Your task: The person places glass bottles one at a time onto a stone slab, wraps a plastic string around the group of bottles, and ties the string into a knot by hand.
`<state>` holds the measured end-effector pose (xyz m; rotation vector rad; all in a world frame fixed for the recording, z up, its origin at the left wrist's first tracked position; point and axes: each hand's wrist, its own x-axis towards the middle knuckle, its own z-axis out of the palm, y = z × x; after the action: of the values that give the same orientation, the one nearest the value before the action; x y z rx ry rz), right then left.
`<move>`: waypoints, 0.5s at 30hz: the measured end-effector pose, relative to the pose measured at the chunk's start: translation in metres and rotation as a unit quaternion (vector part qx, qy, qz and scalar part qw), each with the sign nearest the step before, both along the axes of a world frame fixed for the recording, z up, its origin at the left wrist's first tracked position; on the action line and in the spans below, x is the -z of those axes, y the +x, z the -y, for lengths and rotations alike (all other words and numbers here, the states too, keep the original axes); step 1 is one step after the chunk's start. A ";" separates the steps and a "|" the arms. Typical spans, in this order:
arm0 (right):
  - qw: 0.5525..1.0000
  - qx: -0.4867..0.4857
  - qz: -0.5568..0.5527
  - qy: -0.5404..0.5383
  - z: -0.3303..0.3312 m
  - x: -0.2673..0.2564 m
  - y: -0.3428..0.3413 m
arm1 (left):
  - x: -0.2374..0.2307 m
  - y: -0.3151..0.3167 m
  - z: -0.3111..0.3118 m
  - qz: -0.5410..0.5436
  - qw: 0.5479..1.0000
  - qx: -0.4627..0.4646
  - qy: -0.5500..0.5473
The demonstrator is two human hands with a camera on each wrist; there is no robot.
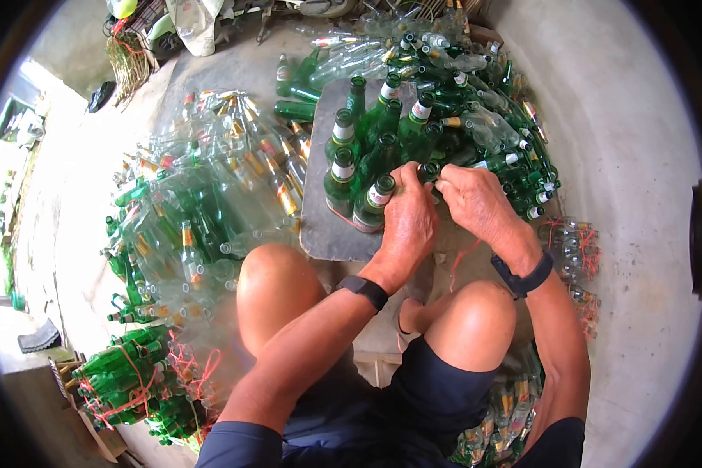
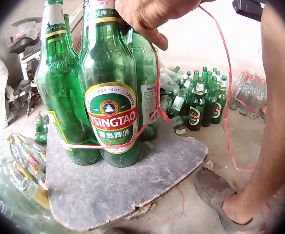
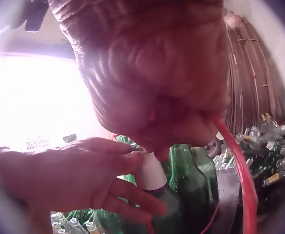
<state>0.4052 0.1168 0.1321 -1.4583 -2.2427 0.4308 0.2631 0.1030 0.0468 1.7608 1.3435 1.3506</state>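
Observation:
Several green beer bottles [image 1: 342,175] stand in a tight cluster on a dark low board [image 1: 327,248]. A thin red string [image 2: 98,146] runs round their lower bodies, with a knot at one side in the left wrist view. My left hand [image 1: 409,218] is at the bottle necks, its fingers curved about the neck of a green bottle with a white neck label [image 3: 152,174]. Close beside it, my right hand [image 1: 480,201] grips the red string, which comes out of the curled fingers and hangs down. Part of the left hand's fingertips is hidden behind the bottles.
Clear glass bottles [image 1: 242,187] lie heaped to the left of the board. More green and clear bottles [image 1: 476,125] lie at the back right. Bundles tied with red string [image 1: 125,374] stand at lower left and by the right wall [image 1: 639,234]. My knees flank the board's near edge.

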 end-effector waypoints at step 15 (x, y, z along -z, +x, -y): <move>0.977 -0.018 0.197 0.082 0.033 -0.003 -0.009 | -0.013 -0.011 0.006 -0.019 0.998 0.043 -0.042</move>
<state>0.3958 0.0837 0.1351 -1.5211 -2.5402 -0.0424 0.2525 0.0970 0.0601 1.7754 1.3104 1.2022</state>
